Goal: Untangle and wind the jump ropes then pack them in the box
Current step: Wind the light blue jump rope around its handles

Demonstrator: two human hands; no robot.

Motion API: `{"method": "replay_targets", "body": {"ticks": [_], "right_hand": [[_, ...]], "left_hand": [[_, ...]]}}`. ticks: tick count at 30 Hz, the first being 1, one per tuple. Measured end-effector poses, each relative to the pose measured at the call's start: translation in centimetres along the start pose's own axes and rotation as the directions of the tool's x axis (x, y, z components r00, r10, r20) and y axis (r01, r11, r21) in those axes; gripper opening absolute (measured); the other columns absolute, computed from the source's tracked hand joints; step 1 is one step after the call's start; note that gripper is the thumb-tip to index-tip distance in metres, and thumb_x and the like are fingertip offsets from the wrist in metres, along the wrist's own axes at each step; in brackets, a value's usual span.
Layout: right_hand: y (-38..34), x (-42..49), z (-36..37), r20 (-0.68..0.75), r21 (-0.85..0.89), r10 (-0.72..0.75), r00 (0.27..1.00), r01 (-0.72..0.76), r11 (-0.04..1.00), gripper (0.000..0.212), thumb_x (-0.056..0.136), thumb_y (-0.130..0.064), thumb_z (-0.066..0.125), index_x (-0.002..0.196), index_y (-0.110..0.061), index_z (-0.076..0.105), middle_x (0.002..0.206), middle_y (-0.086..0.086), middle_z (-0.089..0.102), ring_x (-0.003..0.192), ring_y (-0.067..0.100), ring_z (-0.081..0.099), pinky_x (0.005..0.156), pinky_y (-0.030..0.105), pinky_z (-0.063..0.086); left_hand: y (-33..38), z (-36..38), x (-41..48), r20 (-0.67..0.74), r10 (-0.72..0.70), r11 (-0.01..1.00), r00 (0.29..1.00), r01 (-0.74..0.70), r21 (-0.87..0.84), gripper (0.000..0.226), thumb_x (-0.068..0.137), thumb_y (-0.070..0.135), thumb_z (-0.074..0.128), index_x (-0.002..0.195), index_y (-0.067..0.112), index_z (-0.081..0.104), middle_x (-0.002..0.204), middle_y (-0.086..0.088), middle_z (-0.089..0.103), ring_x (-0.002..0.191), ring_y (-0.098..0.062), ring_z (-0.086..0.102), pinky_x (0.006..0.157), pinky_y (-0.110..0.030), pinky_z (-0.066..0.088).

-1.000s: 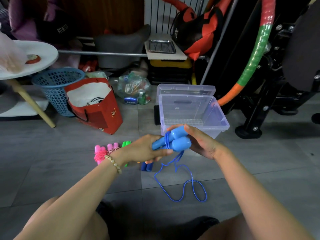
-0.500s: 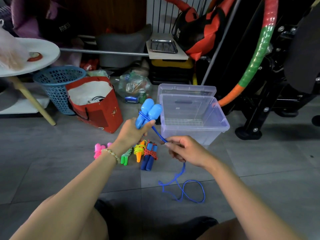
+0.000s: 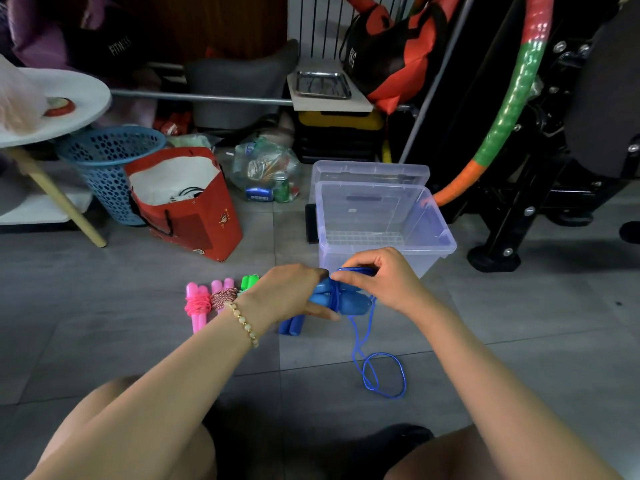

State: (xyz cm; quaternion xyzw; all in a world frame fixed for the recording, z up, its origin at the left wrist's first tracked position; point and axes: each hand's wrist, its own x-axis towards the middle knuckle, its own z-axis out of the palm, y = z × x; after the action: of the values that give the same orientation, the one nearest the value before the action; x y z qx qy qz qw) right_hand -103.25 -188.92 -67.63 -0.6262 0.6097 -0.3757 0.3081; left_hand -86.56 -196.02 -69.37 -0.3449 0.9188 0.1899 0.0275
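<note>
Nearest us we see the person's bare knees and two forearms reaching forward over the grey tiled floor (image 3: 104,306). Just beyond them, the loose part of a blue cord (image 3: 381,374) lies in loops on the tiles and rises to the hands. The left hand (image 3: 291,296), with a beaded bracelet (image 3: 242,323) on its wrist, is clenched round the pair of blue handles (image 3: 349,301), which lie side by side. The right hand (image 3: 384,282) pinches a turn of the cord just above the handles, where some turns already cross them. Around the left hand we see wound ropes in a row on the floor: a pink rope (image 3: 198,303), a red-and-white rope (image 3: 223,294) on pink handles, green handles (image 3: 250,281) and dark blue handles (image 3: 292,325). Farther back stands the clear plastic box (image 3: 446,244), open, with its lid (image 3: 370,171) propped behind it. To its left we see a red bag (image 3: 194,220) and a blue basket (image 3: 107,161), and to its right a striped hoop (image 3: 509,98).
</note>
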Motion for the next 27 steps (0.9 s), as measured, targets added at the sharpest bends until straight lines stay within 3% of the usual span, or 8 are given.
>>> {"method": "replay_targets", "body": {"ticks": [4, 10, 13, 15, 19, 22, 24, 27], "right_hand": [[0.8, 0.2, -0.5, -0.027, -0.003, 0.025, 0.999, -0.025, 1.000, 0.010, 0.074, -0.022, 0.078, 0.069, -0.015, 0.074, 0.064, -0.007, 0.069, 0.062, 0.005, 0.059, 0.062, 0.019, 0.045], [0.5, 0.3, -1.0, 0.153, 0.221, 0.152, 0.976, -0.184, 0.958, 0.009, 0.077, -0.013, 0.075, 0.072, -0.019, 0.072, 0.072, -0.010, 0.070, 0.071, 0.001, 0.062, 0.070, 0.013, 0.047], [0.2, 0.2, -1.4, 0.261, 0.262, 0.213, 0.941, -0.282, 0.923, 0.019, 0.077, -0.040, 0.073, 0.069, -0.023, 0.073, 0.083, -0.001, 0.068, 0.081, 0.010, 0.062, 0.080, 0.022, 0.047], [-0.2, 0.1, -1.9, 0.293, 0.323, 0.234, 0.927, -0.326, 0.889, 0.036, 0.077, -0.055, 0.058, 0.074, -0.023, 0.073, 0.089, -0.001, 0.071, 0.086, 0.012, 0.063, 0.082, 0.022, 0.047], [-0.7, -0.3, -2.0, 0.335, 0.369, 0.248, 0.909, -0.369, 0.853, 0.055, 0.083, -0.064, 0.035, 0.093, -0.026, 0.073, 0.105, 0.002, 0.072, 0.097, 0.013, 0.064, 0.082, 0.021, 0.048], [-0.9, -0.4, -1.5, 0.368, 0.444, 0.235, 0.900, -0.392, 0.806, 0.071, 0.069, -0.082, 0.043, 0.103, -0.026, 0.070, 0.112, 0.005, 0.069, 0.100, 0.015, 0.064, 0.084, 0.026, 0.049], [-0.9, -0.3, -1.1, 0.391, 0.502, 0.213, 0.895, -0.401, 0.766, 0.086, 0.056, -0.090, 0.048, 0.108, -0.025, 0.068, 0.106, 0.003, 0.070, 0.085, 0.013, 0.062, 0.073, 0.026, 0.043], [-0.4, 0.0, -0.7, 0.442, 0.558, 0.173, 0.880, -0.421, 0.716, 0.099, 0.052, -0.093, 0.047, 0.115, -0.018, 0.061, 0.081, -0.002, 0.056, 0.061, 0.010, 0.036, 0.056, 0.025, 0.025]], "left_hand": [[0.2, -0.6, -0.5, 0.025, 0.023, 0.999, 0.999, -0.023, -0.028, 0.049, 0.071, 0.065, 0.066, 0.104, 0.030, 0.060, 0.081, 0.005, 0.063, 0.070, -0.013, 0.055, 0.062, -0.027, 0.036], [-0.2, -0.9, -1.0, 0.060, 0.089, 0.995, 0.994, -0.086, -0.046, 0.049, 0.069, 0.066, 0.065, 0.097, 0.025, 0.060, 0.084, 0.003, 0.067, 0.078, -0.014, 0.060, 0.067, -0.028, 0.042], [-0.5, -0.2, -1.2, 0.072, 0.113, 0.983, 0.991, -0.101, -0.153, 0.061, 0.057, 0.080, 0.052, 0.090, 0.028, 0.053, 0.076, 0.000, 0.069, 0.071, -0.016, 0.065, 0.061, -0.025, 0.044], [-0.3, -0.3, -1.3, 0.032, 0.115, 0.960, 0.993, -0.103, -0.259, 0.048, 0.063, 0.073, 0.060, 0.079, 0.029, 0.051, 0.070, 0.004, 0.065, 0.064, -0.013, 0.062, 0.060, -0.027, 0.046], [0.5, -0.5, -1.6, 0.022, 0.107, 0.802, 0.994, -0.073, -0.593, 0.021, 0.078, 0.040, 0.074, 0.076, 0.030, 0.056, 0.057, 0.010, 0.053, 0.047, -0.005, 0.048, 0.050, -0.017, 0.038], [1.2, -0.8, -1.9, 0.056, 0.098, 0.653, 0.994, -0.022, -0.757, 0.021, 0.087, 0.030, 0.066, 0.075, 0.018, 0.054, 0.053, 0.002, 0.050, 0.038, -0.007, 0.041, 0.042, -0.020, 0.036], [1.6, -0.9, -2.0, 0.046, 0.091, 0.597, 0.995, -0.018, -0.802, 0.027, 0.091, 0.029, 0.058, 0.070, 0.016, 0.049, 0.049, 0.006, 0.049, 0.037, -0.008, 0.040, 0.039, -0.019, 0.035], [1.6, -0.9, -1.8, 0.032, 0.028, 0.476, 0.999, 0.015, -0.879, 0.040, 0.084, 0.045, 0.052, 0.077, 0.006, 0.049, 0.046, 0.006, 0.048, 0.038, -0.012, 0.039, 0.039, -0.020, 0.037]]}}
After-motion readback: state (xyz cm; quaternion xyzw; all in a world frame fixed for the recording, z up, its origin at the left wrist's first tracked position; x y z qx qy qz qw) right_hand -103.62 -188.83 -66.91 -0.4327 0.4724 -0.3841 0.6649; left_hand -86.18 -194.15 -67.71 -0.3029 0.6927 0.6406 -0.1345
